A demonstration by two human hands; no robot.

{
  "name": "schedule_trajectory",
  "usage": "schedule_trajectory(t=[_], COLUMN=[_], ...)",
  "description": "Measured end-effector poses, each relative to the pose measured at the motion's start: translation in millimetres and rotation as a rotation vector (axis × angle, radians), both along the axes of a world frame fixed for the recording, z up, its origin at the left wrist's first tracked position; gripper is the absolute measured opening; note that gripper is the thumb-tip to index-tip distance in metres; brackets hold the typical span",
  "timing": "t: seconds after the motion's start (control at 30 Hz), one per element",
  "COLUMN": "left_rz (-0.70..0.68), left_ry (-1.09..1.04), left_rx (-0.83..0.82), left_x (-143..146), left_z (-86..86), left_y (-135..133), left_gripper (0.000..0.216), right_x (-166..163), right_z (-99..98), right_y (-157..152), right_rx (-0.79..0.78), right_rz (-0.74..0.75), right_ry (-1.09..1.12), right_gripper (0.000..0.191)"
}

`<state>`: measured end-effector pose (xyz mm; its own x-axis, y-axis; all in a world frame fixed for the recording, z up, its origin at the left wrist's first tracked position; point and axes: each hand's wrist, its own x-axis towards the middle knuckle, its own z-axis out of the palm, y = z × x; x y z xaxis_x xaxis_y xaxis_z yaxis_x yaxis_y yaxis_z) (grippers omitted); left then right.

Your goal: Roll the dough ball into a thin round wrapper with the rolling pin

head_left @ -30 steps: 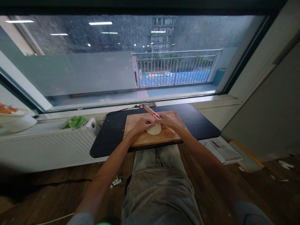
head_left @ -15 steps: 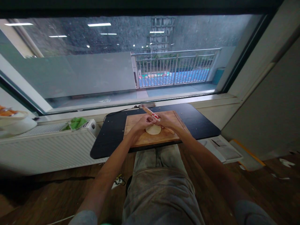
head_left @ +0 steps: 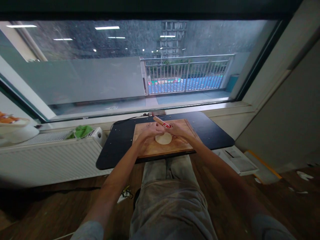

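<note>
A flat, pale round of dough (head_left: 163,138) lies on a wooden cutting board (head_left: 147,152) in front of me. My left hand (head_left: 151,130) is at its far left edge, fingers curled onto the rim as if pinched; the fingertips are small and partly hidden. My right hand (head_left: 177,129) is closed around a slim wooden rolling pin (head_left: 158,120) with a red and white label. The pin slants up and left, its far end sticking out past the hand. Its near end is hidden by my right hand and forearm.
The board rests on a black table (head_left: 113,146) against a window sill. A power strip (head_left: 157,113) with a cable sits at the back edge. On the left are a white radiator (head_left: 62,160) and a green cloth (head_left: 81,131). A white box (head_left: 240,163) stands low on the right.
The rolling pin has shifted slightly, and its near end, seen before beyond my right hand, is now hidden. My left fingers have flattened a little over the dough's far edge.
</note>
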<state>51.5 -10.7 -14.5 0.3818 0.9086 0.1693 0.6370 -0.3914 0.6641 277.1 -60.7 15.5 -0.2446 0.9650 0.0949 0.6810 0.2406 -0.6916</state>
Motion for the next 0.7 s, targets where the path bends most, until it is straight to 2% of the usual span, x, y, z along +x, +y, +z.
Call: schedule_trajectory(t=[0.07, 0.13, 0.2, 0.27, 0.37, 0.47, 0.57, 0.7], left_rz=[0.033, 0.149, 0.321, 0.387, 0.303, 0.252, 0.244, 0.164], left_ry=[-0.076, -0.193, -0.259, -0.256, -0.129, 0.055, 0.216, 0.402], left_rx=[-0.043, -0.029, 0.091, 0.218, 0.296, 0.35, 0.388, 0.371], left_x=[-4.4, -11.2, -17.3, -19.0, -10.2, 3.8, 11.5, 11.0], left_z=[3.5, 9.3, 17.3, 24.9, 30.1, 26.4, 20.7, 16.8], left_y=[1.1, 2.4, 4.1, 5.5, 5.3, 1.8, -2.7, -5.2], left_gripper=[0.045, 0.031, 0.019, 0.017, 0.017, 0.022, 0.025, 0.027], right_x=[7.8, 15.0, 19.2, 19.0, 11.7, 2.4, -2.6, -1.7], right_z=[5.7, 14.6, 23.9, 29.5, 26.5, 13.8, 2.2, -3.5], right_y=[-2.9, -7.3, -12.3, -15.6, -14.2, -8.4, -4.4, 0.2], right_rx=[0.076, 0.169, 0.23, 0.28, 0.336, 0.389, 0.416, 0.368], right_rz=[-0.008, -0.014, -0.01, 0.007, 0.091, 0.197, 0.177, 0.12], right_ry=[-0.048, -0.143, -0.274, -0.398, -0.563, -0.679, -0.692, -0.696], right_gripper=[0.043, 0.044, 0.043, 0.043, 0.035, 0.031, 0.035, 0.04])
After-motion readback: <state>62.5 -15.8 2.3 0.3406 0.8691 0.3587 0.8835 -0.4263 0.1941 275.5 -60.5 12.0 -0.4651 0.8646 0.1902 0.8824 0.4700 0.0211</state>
